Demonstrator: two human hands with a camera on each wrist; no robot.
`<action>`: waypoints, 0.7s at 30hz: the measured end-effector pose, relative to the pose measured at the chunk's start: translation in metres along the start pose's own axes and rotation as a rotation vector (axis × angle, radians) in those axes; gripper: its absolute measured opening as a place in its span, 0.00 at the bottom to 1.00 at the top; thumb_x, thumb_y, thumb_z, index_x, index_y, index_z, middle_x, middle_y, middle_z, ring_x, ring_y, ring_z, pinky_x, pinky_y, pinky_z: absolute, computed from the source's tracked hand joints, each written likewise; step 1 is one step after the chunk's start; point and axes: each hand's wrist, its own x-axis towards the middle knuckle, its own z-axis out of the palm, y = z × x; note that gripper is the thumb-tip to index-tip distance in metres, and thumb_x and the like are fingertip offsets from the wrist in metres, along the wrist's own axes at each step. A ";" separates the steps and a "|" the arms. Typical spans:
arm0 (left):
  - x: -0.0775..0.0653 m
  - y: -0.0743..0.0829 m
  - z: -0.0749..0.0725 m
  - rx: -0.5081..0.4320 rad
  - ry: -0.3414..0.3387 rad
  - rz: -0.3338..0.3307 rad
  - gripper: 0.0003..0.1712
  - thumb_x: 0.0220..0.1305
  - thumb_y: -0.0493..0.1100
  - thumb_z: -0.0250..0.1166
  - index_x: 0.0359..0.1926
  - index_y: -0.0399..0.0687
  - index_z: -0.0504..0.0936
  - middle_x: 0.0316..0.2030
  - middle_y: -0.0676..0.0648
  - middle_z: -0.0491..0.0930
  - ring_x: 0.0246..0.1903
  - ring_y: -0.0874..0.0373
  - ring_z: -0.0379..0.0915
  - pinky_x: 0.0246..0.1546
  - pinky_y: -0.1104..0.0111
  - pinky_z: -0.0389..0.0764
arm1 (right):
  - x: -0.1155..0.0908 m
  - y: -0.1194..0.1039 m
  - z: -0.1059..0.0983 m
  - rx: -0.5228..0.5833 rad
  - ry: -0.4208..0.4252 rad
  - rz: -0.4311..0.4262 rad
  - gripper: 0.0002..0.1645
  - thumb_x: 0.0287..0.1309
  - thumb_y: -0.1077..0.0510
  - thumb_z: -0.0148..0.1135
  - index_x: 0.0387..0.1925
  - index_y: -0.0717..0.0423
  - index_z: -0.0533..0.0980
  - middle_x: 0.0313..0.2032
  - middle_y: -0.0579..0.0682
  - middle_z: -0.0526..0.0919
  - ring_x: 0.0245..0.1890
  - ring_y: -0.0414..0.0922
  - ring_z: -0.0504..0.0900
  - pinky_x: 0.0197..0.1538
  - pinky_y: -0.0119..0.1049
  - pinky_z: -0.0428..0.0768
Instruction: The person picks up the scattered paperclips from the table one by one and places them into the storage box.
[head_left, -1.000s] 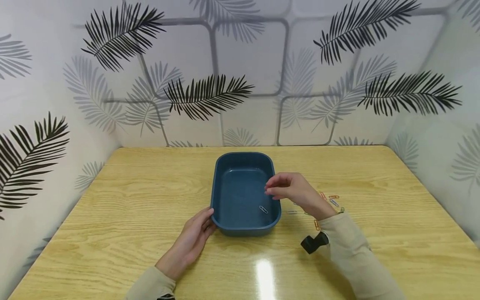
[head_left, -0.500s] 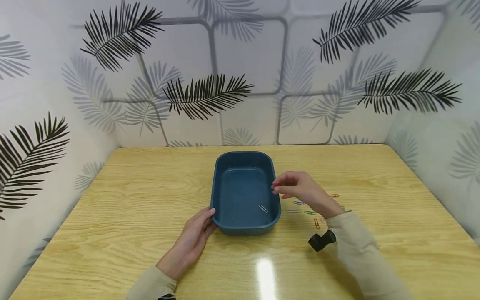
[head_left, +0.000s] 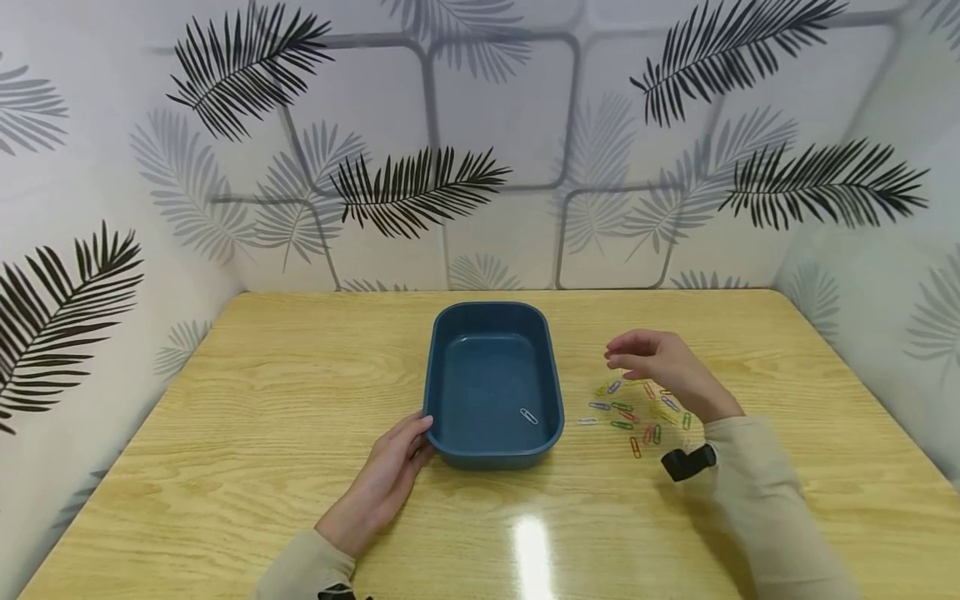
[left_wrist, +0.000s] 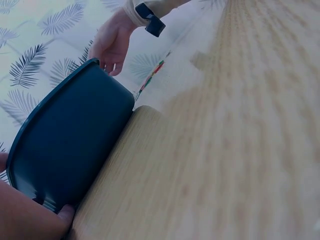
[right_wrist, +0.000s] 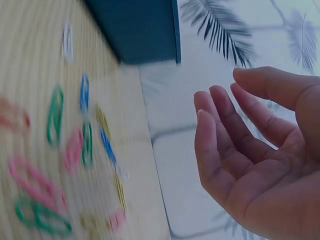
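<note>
A dark blue plastic bin (head_left: pixel 495 462) stands on the table with one white paper clip (head_left: pixel 528 416) inside. My left hand (head_left: pixel 390 475) holds the bin by its near left corner; in the left wrist view, its fingers (left_wrist: pixel 65 214) lie against the bin's outer wall. My right hand (head_left: pixel 667 364) hovers right of the bin, over a scatter of coloured paper clips (head_left: pixel 622 425). Its fingers (right_wrist: pixel 207 135) are relaxed and bent, apart from the thumb, with nothing between them in the right wrist view. A white paper clip (head_left: pixel 587 422) lies nearest the bin's right side.
The wooden table (head_left: pixel 300 358) reaches back to a wall (head_left: pixel 495 242) with a leaf pattern. A black wrist device (head_left: pixel 688 462) sits at the right sleeve. Glare (head_left: pixel 531 550) shows on the near table surface.
My right hand has moved right, from over the bin's right rim to above the scattered paper clips, which are now more exposed. My left hand and the bin have stayed in place.
</note>
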 end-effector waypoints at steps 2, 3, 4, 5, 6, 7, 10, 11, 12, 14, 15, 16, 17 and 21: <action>0.000 0.000 0.000 0.000 0.001 0.001 0.29 0.72 0.40 0.53 0.68 0.29 0.61 0.65 0.34 0.62 0.59 0.54 0.65 0.61 0.67 0.68 | -0.001 0.006 -0.010 -0.040 0.025 0.015 0.26 0.67 0.56 0.59 0.57 0.72 0.70 0.54 0.67 0.75 0.50 0.50 0.79 0.54 0.50 0.78; 0.000 0.000 0.000 0.001 0.001 0.002 0.29 0.72 0.39 0.53 0.68 0.29 0.61 0.65 0.34 0.63 0.59 0.54 0.65 0.60 0.67 0.68 | -0.002 0.010 -0.015 -0.062 0.035 0.022 0.26 0.67 0.55 0.59 0.57 0.72 0.70 0.55 0.67 0.75 0.50 0.51 0.78 0.55 0.51 0.77; 0.000 -0.001 0.000 0.003 0.000 0.002 0.29 0.72 0.39 0.53 0.68 0.29 0.61 0.65 0.34 0.63 0.59 0.54 0.65 0.60 0.67 0.69 | -0.003 0.013 -0.020 -0.080 0.043 0.029 0.27 0.67 0.55 0.59 0.57 0.72 0.70 0.55 0.67 0.75 0.51 0.52 0.78 0.55 0.51 0.77; 0.000 -0.001 0.000 0.005 -0.002 0.003 0.29 0.72 0.39 0.53 0.68 0.29 0.61 0.65 0.34 0.63 0.59 0.54 0.65 0.60 0.67 0.69 | -0.005 0.017 -0.025 -0.098 0.047 0.034 0.27 0.67 0.54 0.59 0.58 0.72 0.70 0.55 0.67 0.75 0.51 0.53 0.77 0.55 0.51 0.77; 0.000 -0.001 0.000 0.007 -0.004 0.003 0.29 0.73 0.39 0.53 0.68 0.29 0.61 0.65 0.34 0.62 0.59 0.54 0.65 0.60 0.67 0.69 | -0.006 0.020 -0.029 -0.117 0.051 0.042 0.28 0.67 0.55 0.59 0.58 0.73 0.69 0.55 0.67 0.74 0.51 0.54 0.77 0.55 0.50 0.77; 0.000 -0.001 0.000 0.006 -0.005 0.003 0.28 0.73 0.39 0.53 0.68 0.29 0.61 0.65 0.34 0.63 0.59 0.54 0.65 0.60 0.67 0.69 | -0.006 0.023 -0.033 -0.135 0.054 0.051 0.28 0.67 0.55 0.59 0.58 0.73 0.69 0.55 0.67 0.74 0.52 0.55 0.77 0.55 0.50 0.78; 0.000 -0.001 0.000 0.005 -0.004 0.001 0.29 0.73 0.39 0.53 0.68 0.29 0.60 0.65 0.34 0.62 0.59 0.54 0.65 0.60 0.68 0.69 | -0.009 0.030 -0.041 -0.173 0.047 0.074 0.28 0.67 0.55 0.58 0.59 0.74 0.68 0.55 0.68 0.74 0.52 0.56 0.76 0.54 0.50 0.78; 0.000 -0.001 0.000 0.004 -0.003 0.000 0.29 0.73 0.39 0.53 0.68 0.29 0.60 0.65 0.34 0.62 0.59 0.54 0.65 0.60 0.68 0.69 | -0.009 0.032 -0.043 -0.187 0.044 0.080 0.28 0.67 0.56 0.58 0.60 0.74 0.68 0.56 0.68 0.74 0.52 0.55 0.76 0.54 0.49 0.78; 0.000 -0.001 0.001 0.003 -0.001 -0.001 0.29 0.73 0.39 0.53 0.68 0.29 0.60 0.65 0.34 0.62 0.59 0.54 0.64 0.60 0.68 0.69 | -0.009 0.034 -0.045 -0.202 0.039 0.086 0.29 0.67 0.56 0.58 0.60 0.74 0.68 0.55 0.68 0.74 0.51 0.55 0.77 0.53 0.49 0.78; 0.000 -0.001 0.001 0.002 0.002 -0.002 0.29 0.73 0.39 0.52 0.69 0.29 0.60 0.66 0.34 0.61 0.60 0.54 0.64 0.60 0.67 0.69 | -0.008 0.037 -0.049 -0.244 0.028 0.094 0.28 0.67 0.57 0.59 0.59 0.74 0.68 0.54 0.68 0.76 0.51 0.55 0.77 0.52 0.48 0.79; 0.000 -0.001 0.001 0.001 0.001 -0.002 0.29 0.73 0.39 0.52 0.69 0.29 0.60 0.66 0.34 0.61 0.60 0.54 0.64 0.60 0.67 0.68 | -0.008 0.038 -0.051 -0.268 0.019 0.094 0.28 0.66 0.58 0.60 0.59 0.75 0.68 0.53 0.68 0.76 0.50 0.55 0.77 0.51 0.48 0.79; 0.000 -0.001 0.001 -0.001 0.003 -0.002 0.28 0.73 0.39 0.52 0.69 0.29 0.60 0.66 0.34 0.61 0.60 0.54 0.64 0.61 0.67 0.68 | -0.008 0.039 -0.053 -0.291 0.007 0.092 0.27 0.65 0.59 0.60 0.58 0.75 0.69 0.52 0.68 0.77 0.50 0.56 0.78 0.50 0.48 0.79; 0.000 -0.001 0.001 -0.002 0.003 0.000 0.28 0.73 0.39 0.52 0.69 0.29 0.60 0.66 0.34 0.61 0.60 0.54 0.64 0.61 0.67 0.68 | -0.009 0.040 -0.055 -0.319 -0.004 0.087 0.27 0.64 0.60 0.61 0.58 0.75 0.70 0.51 0.68 0.78 0.49 0.57 0.78 0.50 0.48 0.80; 0.001 0.000 0.001 -0.009 0.008 0.003 0.28 0.73 0.38 0.51 0.68 0.28 0.61 0.65 0.34 0.62 0.59 0.54 0.64 0.60 0.67 0.69 | -0.010 0.044 -0.061 -0.394 -0.054 0.078 0.26 0.59 0.62 0.66 0.54 0.75 0.73 0.47 0.66 0.80 0.48 0.58 0.78 0.50 0.47 0.79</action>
